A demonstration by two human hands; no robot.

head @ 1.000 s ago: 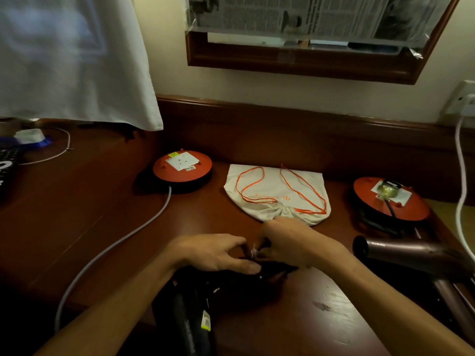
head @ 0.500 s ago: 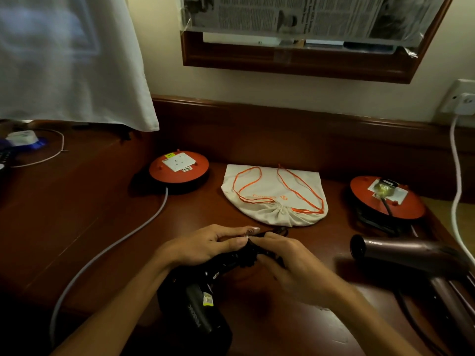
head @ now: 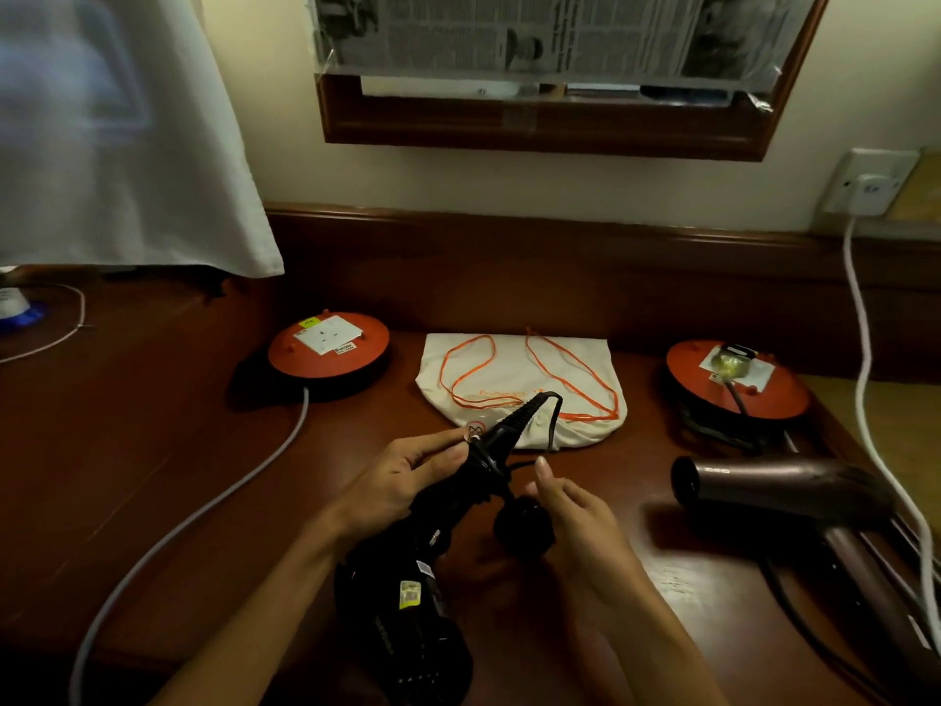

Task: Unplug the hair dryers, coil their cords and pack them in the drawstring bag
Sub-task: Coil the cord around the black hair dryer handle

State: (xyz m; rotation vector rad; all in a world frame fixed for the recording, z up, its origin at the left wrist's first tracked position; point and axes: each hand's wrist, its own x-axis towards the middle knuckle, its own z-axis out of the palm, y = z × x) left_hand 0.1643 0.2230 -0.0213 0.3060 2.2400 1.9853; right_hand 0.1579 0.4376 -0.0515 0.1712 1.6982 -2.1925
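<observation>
- We saw the left hand (head: 402, 481) wrapped around the black hair dryer (head: 407, 593) handle.
- The right hand (head: 570, 512) was open beside the black plug (head: 524, 524).
- The white bag (head: 524, 389) lay flat behind them on the table (head: 153, 450).
- The brown hair dryer (head: 784, 494) lay at the right.

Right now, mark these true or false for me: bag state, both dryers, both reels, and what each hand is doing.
1. The drawstring bag lies flat on the desk, empty-looking. True.
2. The brown hair dryer is inside the bag. False: it lies on the desk, right of the bag.
3. The left hand holds the black hair dryer by its handle. True.
4. The right reel has nothing plugged in. False: a plug sits in its socket.
5. The right hand is by the black plug. True.
</observation>
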